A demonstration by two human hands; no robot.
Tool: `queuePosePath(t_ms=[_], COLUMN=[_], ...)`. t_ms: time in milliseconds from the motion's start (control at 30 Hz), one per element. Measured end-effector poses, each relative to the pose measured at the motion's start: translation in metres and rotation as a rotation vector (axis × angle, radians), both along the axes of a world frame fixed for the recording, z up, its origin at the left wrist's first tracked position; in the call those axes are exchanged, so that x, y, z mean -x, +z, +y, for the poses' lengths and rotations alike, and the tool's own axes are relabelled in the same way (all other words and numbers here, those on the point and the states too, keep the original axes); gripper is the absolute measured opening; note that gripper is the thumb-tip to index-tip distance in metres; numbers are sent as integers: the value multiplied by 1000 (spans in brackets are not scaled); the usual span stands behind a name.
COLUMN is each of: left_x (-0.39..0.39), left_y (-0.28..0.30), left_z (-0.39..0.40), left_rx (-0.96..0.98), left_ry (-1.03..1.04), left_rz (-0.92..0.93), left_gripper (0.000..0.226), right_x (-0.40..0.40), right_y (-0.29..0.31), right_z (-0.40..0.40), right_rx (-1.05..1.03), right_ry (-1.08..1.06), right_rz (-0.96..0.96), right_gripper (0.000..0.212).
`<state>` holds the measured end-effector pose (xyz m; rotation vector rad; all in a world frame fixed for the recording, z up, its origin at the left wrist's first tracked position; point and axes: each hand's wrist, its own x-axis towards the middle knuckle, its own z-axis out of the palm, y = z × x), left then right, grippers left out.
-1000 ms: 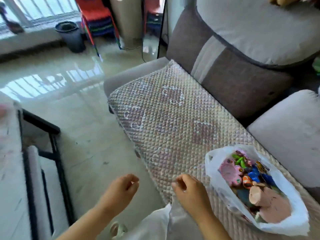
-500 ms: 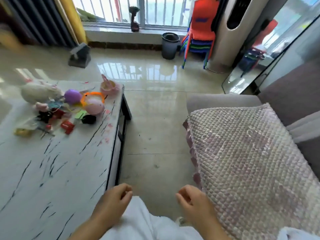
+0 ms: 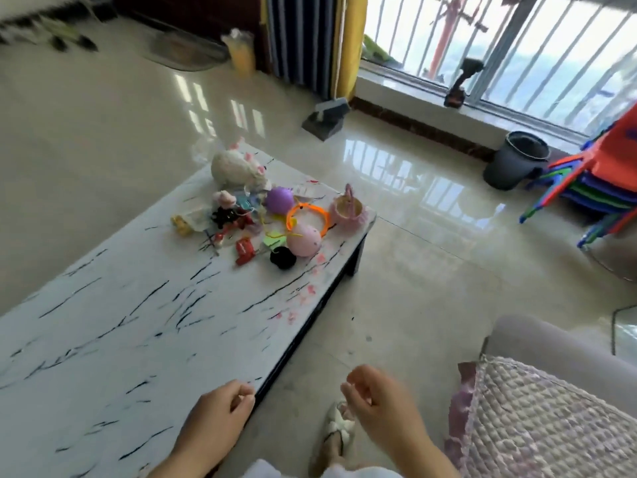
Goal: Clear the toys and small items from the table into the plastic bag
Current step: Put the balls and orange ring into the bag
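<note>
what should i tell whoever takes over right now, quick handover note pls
Hands: left hand and right hand both hold nothing, fingers loosely curled, low in the view near the table's near edge.
Things: toys sit clustered at the far end of the marble table: plush toy, purple ball, pink ball, orange ring, pink basket, black item, red toy and small bits.
Bag: not in view.
Done: nothing visibly cleared from this pile.
Left: pick up every item and put it in the plastic bag.
</note>
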<state>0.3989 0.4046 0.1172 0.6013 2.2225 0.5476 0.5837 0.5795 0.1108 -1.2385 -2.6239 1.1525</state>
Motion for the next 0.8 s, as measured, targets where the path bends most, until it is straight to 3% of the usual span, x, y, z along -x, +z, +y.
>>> queuePosePath(t_ms=[133,400,800], left_x=[4,36,165], left_y=[-3,-24,-93], left_z=[36,96,219], left_rx=[9,33,35], left_ry=[119,209,158], left_rz=[15,11,-61], left_gripper=[16,10,19], right_x=[33,100,260], right_y=[1,-21,-103], right_z=[54,128,226], right_rx=[-14,18,31], right_ry=[141,202,197], right_rz=[-9,-25,-188], right_gripper=[12,26,49])
